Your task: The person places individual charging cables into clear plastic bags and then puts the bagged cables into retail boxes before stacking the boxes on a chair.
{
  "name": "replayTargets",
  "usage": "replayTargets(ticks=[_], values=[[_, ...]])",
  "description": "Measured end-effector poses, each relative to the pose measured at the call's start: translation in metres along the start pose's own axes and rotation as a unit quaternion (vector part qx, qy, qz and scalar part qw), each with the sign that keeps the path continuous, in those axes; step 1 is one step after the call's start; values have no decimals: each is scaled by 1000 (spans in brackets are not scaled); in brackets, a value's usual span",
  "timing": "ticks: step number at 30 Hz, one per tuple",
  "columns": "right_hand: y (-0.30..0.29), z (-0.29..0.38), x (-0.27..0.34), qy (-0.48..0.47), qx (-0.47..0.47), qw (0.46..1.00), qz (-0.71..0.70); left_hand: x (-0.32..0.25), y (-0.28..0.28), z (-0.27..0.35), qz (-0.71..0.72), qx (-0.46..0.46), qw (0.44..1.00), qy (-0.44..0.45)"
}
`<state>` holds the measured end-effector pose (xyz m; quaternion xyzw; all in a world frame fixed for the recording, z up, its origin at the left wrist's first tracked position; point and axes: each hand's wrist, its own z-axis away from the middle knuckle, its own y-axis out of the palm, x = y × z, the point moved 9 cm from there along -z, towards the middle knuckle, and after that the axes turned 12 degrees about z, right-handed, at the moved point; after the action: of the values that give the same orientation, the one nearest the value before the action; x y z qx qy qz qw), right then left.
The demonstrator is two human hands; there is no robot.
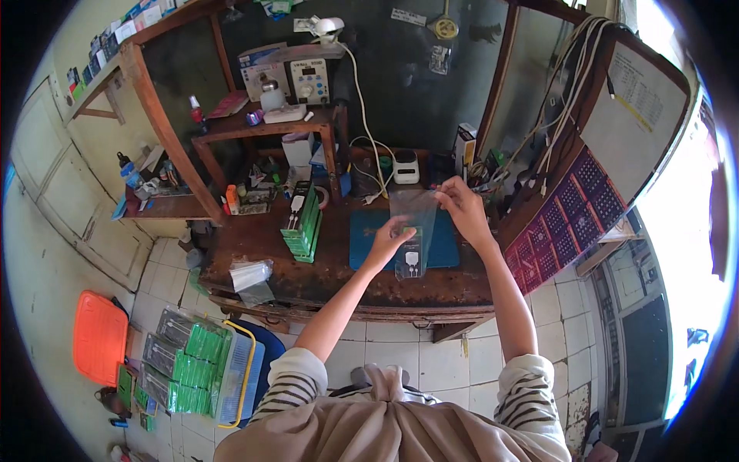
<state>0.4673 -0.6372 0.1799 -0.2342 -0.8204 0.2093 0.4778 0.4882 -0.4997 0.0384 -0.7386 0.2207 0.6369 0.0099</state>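
Observation:
A flat charger box point(411, 255), dark with a green top edge, sits in the lower part of a clear plastic bag point(413, 202) above a blue mat point(364, 231). My left hand point(385, 245) grips the box near its upper end through or at the bag, thumb across the front; the film hides exactly how its fingers lie. At the bag's upper right corner, my right hand point(462, 211) pinches the film between thumb and fingers. A stack of similar green-edged boxes point(302, 222) stands to the left. Flat clear bags point(252, 277) lie by the table's front left edge.
Bagged boxes point(193, 361) fill a blue basket with a yellow handle point(245, 369) at lower left. A small white device point(406, 168) and cables stand behind the mat. A soldering station point(310, 82) rests on a wooden shelf point(265, 130). A calendar sheet point(568, 216) hangs at right.

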Motion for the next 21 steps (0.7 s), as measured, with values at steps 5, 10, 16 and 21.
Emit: replayTargets(ticks=[5,10,16,21], values=[[25,38,-61,37,-118,981,-148,-7,5,-5,44,-32,996,75],[66,56,-88,70,-99,987,-104,-33,12,-2,-113,-97,971,186],[54,44,-66,115,-162,975,-103,-53,0,5,-78,-180,956,221],[53,50,-60,133,-168,976,-36,-53,-6,4,-58,-188,960,201]])
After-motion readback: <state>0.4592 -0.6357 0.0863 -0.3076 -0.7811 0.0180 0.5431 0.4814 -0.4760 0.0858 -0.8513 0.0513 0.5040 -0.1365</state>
